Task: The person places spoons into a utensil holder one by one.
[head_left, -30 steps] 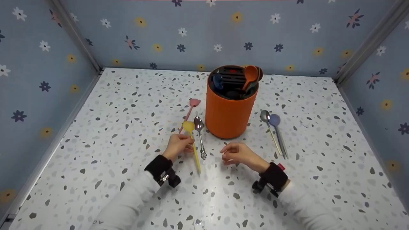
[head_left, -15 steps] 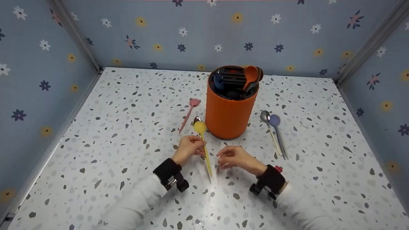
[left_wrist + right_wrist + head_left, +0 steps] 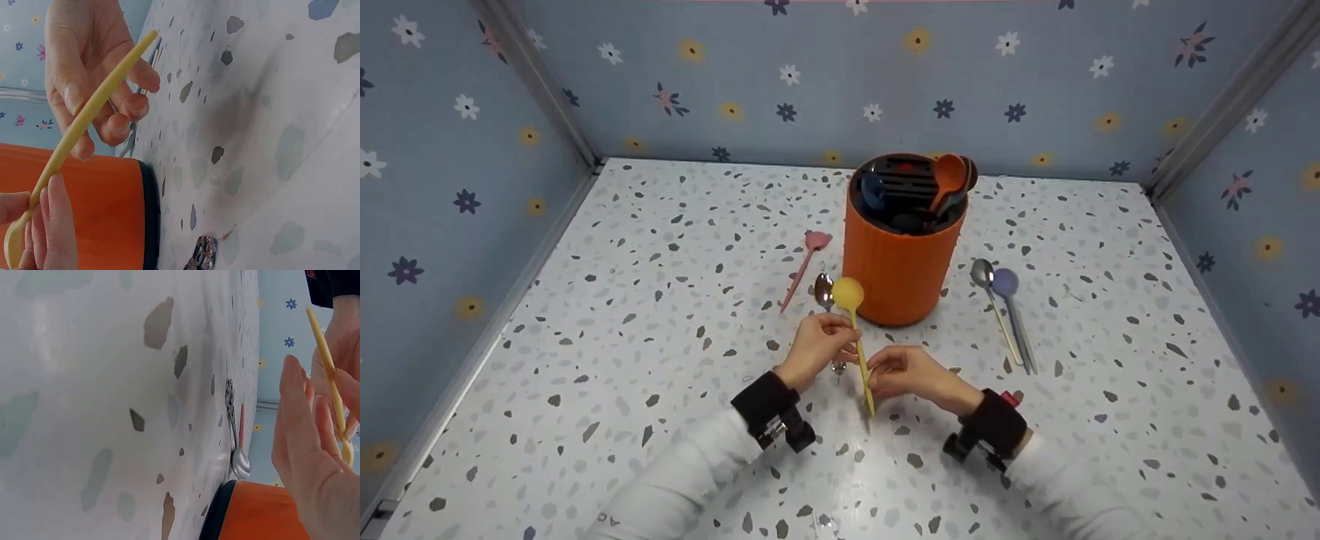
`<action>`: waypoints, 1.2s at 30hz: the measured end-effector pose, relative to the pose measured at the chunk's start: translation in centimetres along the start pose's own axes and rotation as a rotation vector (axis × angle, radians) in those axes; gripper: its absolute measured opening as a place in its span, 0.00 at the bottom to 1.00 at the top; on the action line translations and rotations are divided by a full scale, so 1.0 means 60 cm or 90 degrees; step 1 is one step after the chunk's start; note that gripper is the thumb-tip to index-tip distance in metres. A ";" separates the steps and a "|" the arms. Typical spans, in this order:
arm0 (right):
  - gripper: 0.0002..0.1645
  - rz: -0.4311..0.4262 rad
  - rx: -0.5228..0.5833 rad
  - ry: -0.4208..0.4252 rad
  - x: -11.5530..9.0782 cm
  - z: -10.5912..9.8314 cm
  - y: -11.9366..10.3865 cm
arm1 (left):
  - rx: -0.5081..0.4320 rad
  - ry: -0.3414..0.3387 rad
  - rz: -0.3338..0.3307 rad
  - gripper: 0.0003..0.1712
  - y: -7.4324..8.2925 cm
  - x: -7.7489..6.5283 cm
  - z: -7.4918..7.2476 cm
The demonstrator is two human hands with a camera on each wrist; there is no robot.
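The yellow spoon is on the person's side of the orange holder, lifted off the counter, its shadow falling beneath the handle tip. Its long axis runs away from the holder toward the person, slanting a little to the right, with the bowl end toward the holder and the narrow tip farthest from it. The left hand, on the person's side of the holder and toward its left, pinches the handle between thumb and fingers just below the bowl. The right hand, on the person's side of the holder, has its fingers parted and lightly bent, thumb away from the rest, with the free part of the handle just beside them; whether they touch it I cannot tell. What seems to count is this: the held end is with the left fingers, and the right fingers are nearer the tip

Left of the holder lie an ornate silver spoon, just beside it, and a pink spoon farther out; right of it, a gold-handled spoon and a purple spoon. An orange spoon stands inside the holder
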State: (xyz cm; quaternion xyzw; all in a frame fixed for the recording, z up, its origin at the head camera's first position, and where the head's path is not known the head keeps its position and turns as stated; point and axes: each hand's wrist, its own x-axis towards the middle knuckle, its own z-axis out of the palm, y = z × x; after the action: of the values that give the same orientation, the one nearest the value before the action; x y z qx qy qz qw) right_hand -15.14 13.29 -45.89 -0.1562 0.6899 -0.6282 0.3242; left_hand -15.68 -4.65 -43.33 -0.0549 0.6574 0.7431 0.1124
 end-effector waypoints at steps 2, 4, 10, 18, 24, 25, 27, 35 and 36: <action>0.15 -0.003 0.000 0.000 -0.001 0.002 -0.001 | 0.003 0.002 -0.001 0.09 0.002 -0.001 0.003; 0.14 -0.008 0.001 0.002 -0.003 0.004 -0.003 | 0.014 0.000 0.006 0.10 0.004 -0.003 0.005; 0.16 -0.013 -0.011 0.011 -0.007 0.003 -0.019 | 0.050 -0.008 0.041 0.11 0.020 -0.007 0.011; 0.17 -0.028 -0.025 0.016 -0.011 -0.004 -0.047 | 0.068 -0.022 0.073 0.10 0.052 -0.014 0.016; 0.15 -0.056 -0.029 0.032 -0.015 -0.007 -0.079 | 0.080 -0.021 0.112 0.08 0.088 -0.016 0.019; 0.15 -0.061 -0.030 0.035 -0.015 -0.008 -0.086 | 0.081 -0.021 0.117 0.08 0.094 -0.015 0.020; 0.15 -0.071 -0.033 0.041 -0.015 -0.010 -0.099 | 0.088 -0.021 0.133 0.08 0.106 -0.013 0.023; 0.14 -0.100 -0.074 0.059 -0.016 -0.018 -0.149 | 0.177 0.002 0.191 0.08 0.154 -0.010 0.028; 0.14 -0.102 -0.078 0.060 -0.016 -0.019 -0.155 | 0.175 -0.001 0.197 0.08 0.159 -0.009 0.028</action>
State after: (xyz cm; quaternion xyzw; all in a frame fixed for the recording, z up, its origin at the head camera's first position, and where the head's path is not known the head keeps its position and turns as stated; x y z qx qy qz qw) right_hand -16.91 13.26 -36.65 -0.2008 0.7265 -0.6157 0.2297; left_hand -17.32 -4.09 -33.77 0.0634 0.7533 0.6546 0.0041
